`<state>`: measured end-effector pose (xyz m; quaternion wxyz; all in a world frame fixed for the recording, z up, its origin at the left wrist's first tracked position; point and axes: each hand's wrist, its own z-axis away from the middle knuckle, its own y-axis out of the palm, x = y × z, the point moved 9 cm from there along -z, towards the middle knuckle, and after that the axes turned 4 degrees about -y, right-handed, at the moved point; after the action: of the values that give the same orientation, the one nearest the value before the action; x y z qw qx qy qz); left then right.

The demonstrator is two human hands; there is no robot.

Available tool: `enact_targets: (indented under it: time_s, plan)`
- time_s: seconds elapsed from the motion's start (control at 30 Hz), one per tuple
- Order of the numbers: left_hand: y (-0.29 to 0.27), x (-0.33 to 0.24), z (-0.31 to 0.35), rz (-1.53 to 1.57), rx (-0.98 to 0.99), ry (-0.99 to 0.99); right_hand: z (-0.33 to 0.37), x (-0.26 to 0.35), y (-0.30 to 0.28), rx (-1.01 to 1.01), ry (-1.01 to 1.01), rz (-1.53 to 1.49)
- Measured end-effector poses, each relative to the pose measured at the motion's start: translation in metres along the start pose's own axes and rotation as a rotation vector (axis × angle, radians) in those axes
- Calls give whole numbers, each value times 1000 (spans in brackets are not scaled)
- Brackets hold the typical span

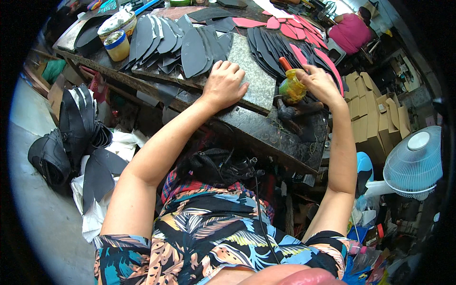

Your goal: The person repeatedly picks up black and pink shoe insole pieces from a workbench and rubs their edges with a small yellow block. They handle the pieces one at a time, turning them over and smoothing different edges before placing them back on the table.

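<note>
My left hand [224,86] rests palm down on the pale speckled board [259,90], thumb apart and fingers bent, with nothing seen in it. Its fingertips are partly hidden beside a row of overlapping black sole-shaped pieces [194,52]. My right hand [319,85] has its fingers closed at the upper right side of a yellow-stained jar [292,89]. An orange-red handle [285,63] sticks up from the jar. Just below it, a dark hammer-like tool [289,114] lies on the worn table [270,135]. Beyond the jar spreads a stack of black pieces [266,50].
Pink pieces [299,27] lie at the far right of the table. An open tub [118,23] and a blue-rimmed jar [117,45] stand at the left. A fan [412,161] and cardboard pieces [373,107] are at my right. Behind them sits a person in pink [350,33].
</note>
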<state>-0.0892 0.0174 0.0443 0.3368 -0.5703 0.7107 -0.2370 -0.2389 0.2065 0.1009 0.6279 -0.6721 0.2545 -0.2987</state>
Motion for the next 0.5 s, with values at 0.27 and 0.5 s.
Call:
enact_targets:
  time_s: [0.27, 0.5]
  plan:
    - [-3, -2, 2, 15, -75, 24, 51, 8, -56, -288, -168, -7]
    - [0, -1, 2, 22, -87, 26, 96, 72, -99, -409, -359, -36]
